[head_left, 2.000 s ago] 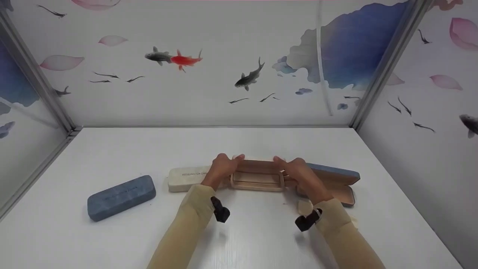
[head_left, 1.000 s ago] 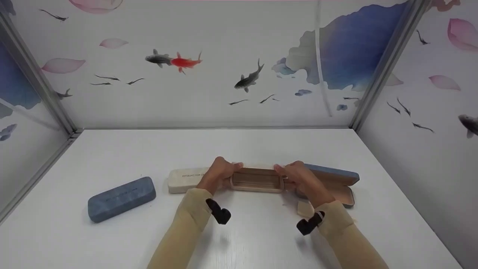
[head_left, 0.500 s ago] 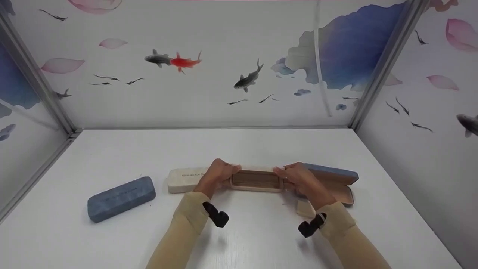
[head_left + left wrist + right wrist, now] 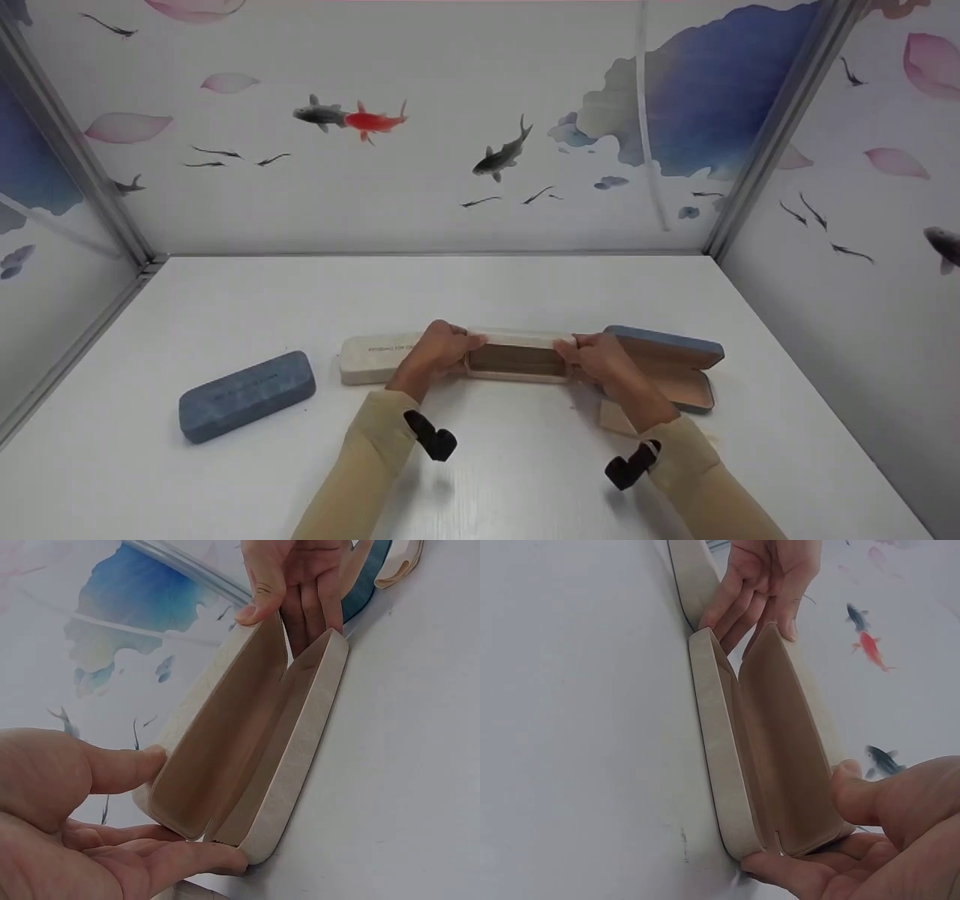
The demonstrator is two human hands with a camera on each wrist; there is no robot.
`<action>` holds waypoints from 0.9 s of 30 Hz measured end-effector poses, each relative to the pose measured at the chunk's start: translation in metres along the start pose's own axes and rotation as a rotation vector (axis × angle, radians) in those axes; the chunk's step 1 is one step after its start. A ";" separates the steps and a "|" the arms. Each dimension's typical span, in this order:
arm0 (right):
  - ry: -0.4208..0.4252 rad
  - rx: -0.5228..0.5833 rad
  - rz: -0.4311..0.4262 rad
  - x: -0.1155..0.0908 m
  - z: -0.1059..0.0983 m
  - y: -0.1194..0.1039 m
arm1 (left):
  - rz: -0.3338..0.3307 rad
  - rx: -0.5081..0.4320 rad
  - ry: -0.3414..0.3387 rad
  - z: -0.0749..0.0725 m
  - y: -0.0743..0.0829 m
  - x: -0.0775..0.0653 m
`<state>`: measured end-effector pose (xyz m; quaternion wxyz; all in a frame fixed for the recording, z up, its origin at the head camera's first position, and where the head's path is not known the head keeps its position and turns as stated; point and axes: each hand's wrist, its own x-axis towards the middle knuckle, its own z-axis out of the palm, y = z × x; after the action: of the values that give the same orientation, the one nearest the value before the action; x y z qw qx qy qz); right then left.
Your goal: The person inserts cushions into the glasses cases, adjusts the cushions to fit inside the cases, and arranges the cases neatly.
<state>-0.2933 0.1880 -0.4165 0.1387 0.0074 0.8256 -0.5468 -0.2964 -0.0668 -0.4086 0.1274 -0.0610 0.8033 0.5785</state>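
A cream glasses case [image 4: 525, 337] with a brown lining stands partly open at the middle of the table, its opening facing me. My left hand [image 4: 437, 352] grips its left end, and my right hand [image 4: 604, 365] grips the right end. In the left wrist view the left thumb [image 4: 124, 769] presses on the lid's edge while the fingers lie along the end of the base. The right thumb [image 4: 859, 795] does the same in the right wrist view. The inside of the case [image 4: 791, 750] shows only bare lining.
Left of the hands lies a closed cream glasses case [image 4: 371, 360], partly behind the left hand. Farther left is a closed blue case [image 4: 247, 397]. An open blue case [image 4: 679, 344] stands at the right, with a folded cream cloth [image 4: 616, 420] before it.
The lid of the cream case has swung down toward me, so the opening has narrowed. Both hands have kept hold of its ends and sunk slightly with the lid.
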 end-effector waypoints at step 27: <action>0.093 -0.023 -0.039 -0.004 0.010 0.024 | 0.047 0.168 0.080 0.003 -0.014 0.000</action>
<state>-0.2834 0.1892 -0.4410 0.0895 0.0149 0.8373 -0.5392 -0.2922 -0.0690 -0.4222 0.0862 -0.0541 0.8547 0.5090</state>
